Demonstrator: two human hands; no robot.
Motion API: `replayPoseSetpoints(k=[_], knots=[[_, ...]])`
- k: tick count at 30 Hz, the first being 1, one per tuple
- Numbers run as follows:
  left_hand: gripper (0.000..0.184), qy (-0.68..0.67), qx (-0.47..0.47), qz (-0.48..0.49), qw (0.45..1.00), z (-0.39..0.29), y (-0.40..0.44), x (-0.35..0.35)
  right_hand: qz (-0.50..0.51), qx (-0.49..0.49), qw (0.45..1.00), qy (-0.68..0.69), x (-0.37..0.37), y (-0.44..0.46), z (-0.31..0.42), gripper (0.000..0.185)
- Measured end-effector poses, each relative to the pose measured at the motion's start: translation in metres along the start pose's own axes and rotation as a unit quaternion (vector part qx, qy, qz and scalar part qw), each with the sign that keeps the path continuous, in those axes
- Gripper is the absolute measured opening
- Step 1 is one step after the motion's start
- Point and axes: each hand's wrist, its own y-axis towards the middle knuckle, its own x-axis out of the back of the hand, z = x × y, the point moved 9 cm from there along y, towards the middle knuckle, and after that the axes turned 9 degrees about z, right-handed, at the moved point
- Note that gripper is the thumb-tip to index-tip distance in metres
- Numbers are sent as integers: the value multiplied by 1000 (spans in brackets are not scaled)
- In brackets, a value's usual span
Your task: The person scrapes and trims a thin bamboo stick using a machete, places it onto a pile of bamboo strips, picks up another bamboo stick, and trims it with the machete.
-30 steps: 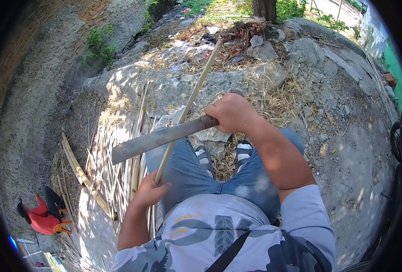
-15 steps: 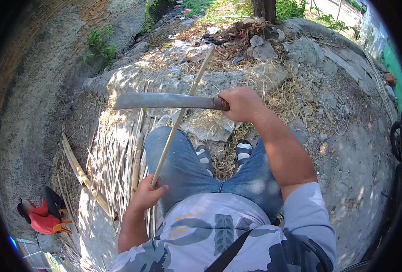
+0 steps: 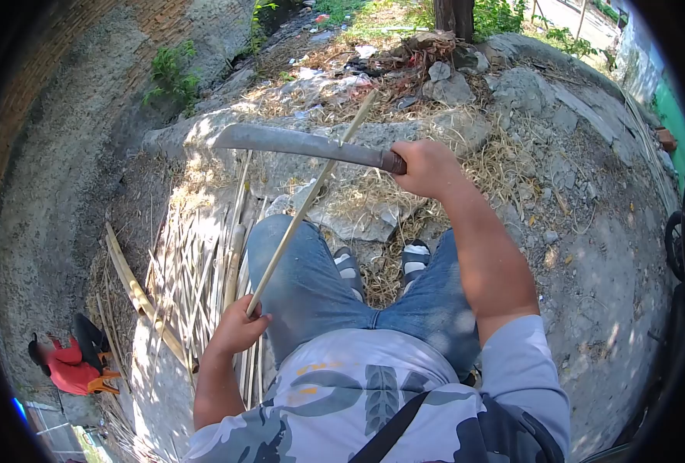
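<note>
My right hand (image 3: 429, 168) is closed around the dark handle of a machete (image 3: 288, 142). Its long blade points left, slightly raised at the tip, and crosses a pale bamboo strip (image 3: 302, 210) near the strip's upper part. Whether the edge bites into the strip cannot be made out. Down by my left thigh, my left hand (image 3: 238, 328) grips the strip's lower end between thumb and fingers. From there the strip slants up and away to the right, past the blade.
Many split bamboo strips (image 3: 196, 274) lie on the ground to my left, with a thicker bamboo piece (image 3: 145, 301) beyond them. A person in red (image 3: 72, 366) sits on an orange chair at far left. Broken rock and a tree trunk (image 3: 454, 17) lie ahead.
The machete has moved up and to the right along the strip, its tip now tilted higher. The strip leans further right, and my left hand has shifted slightly left.
</note>
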Motion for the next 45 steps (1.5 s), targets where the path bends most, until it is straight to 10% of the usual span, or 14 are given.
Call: replayPoseSetpoints(k=[14,19,26,38,45], knots=[[27,-40,-11,-8,999,-22,22,-22,69,240,966,-74,-45,-17,107,22],[27,-30,-27,-4,999,12,2,-1,3,-7,999,34,-4,4,-10,22],[30,-14,3,4,1000,14,8,-11,31,-43,998,-26,-7,-2,-3,20],[30,-83,-13,3,996,-11,17,-22,77,226,967,-91,-44,-14,100,21],[29,16,-1,11,1000,2,-10,8,-18,-59,998,15,-2,4,-29,20]])
